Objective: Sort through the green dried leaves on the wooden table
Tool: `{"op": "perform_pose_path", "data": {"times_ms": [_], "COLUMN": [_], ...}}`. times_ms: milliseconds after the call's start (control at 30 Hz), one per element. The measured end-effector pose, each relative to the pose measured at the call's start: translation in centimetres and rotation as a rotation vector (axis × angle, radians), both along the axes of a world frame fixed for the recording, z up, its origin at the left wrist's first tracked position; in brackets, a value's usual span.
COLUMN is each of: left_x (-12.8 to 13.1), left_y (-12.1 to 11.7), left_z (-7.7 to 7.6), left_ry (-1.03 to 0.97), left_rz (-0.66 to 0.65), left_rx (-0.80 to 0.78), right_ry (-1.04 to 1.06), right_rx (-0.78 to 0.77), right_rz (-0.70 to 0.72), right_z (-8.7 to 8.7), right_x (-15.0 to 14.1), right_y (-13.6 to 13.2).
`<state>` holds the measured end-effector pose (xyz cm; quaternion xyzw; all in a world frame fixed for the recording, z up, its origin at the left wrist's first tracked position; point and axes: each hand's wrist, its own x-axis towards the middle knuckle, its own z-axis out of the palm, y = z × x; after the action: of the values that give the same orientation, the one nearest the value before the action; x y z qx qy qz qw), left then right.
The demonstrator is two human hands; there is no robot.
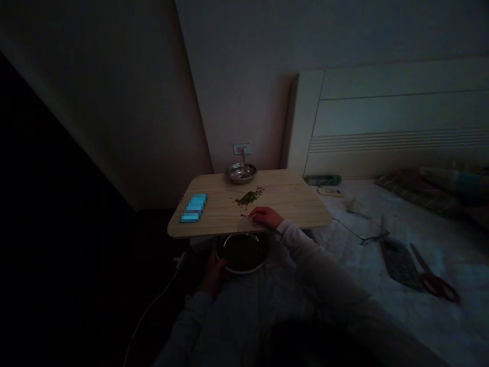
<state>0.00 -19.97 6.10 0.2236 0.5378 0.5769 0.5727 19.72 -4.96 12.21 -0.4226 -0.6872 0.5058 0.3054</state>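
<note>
Judging the loose beans [249, 198] on the table [284, 199] light, hard and quick to roll, I'd scoop from the pile's edge; my right hand [266, 217] is curled just nearer the table's front, can't tell if it's pinching anything. My left hand [214, 274] grasps the pan [246, 272] by its left rim, contents too dark to read; metal bowl [240, 180] behind shows shiny inner walls.

Long, pale grey sleeves [324, 267] — loose, plain-looking, wrist-length cuffs [281, 232]

Head view; faces forward, down over nearby table [282, 199]
</note>
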Motion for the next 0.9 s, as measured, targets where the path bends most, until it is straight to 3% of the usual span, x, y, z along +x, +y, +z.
{"op": "perform_pose_path", "data": {"times_ms": [167,300,467,700,900], "left_x": [0.1,0.2,0.0,-0.6,-0.7], "left_y": [-0.2,-0.3,-0.1,0.2,0.1], "left_z": [0.3,0.5,0.1,-0.9,-0.9], "left_ry": [0.005,0.001,0.01,0.011,-0.002], "left_rz": [0.002,0.002,0.017,-0.025,-0.049], "left_rx": [-0.021,-0.041,-0.049,0.032,0.025], "right_ry": [0.057,-0.077,-0.203,-0.133,-0.113], "right_rx": [0.013,0.097,0.146,0.111,0.137], "right_rz": [-0.235,-0.403,-0.378,-0.254,-0.319], "right_z": [0.3,0.4,0.5,-0.2,-0.4], "right_x": [-0.5,-1.0,-1.1,-0.7,-0.6], "right_y": [0.5,0.7,0.4,0.3,0.6]}}
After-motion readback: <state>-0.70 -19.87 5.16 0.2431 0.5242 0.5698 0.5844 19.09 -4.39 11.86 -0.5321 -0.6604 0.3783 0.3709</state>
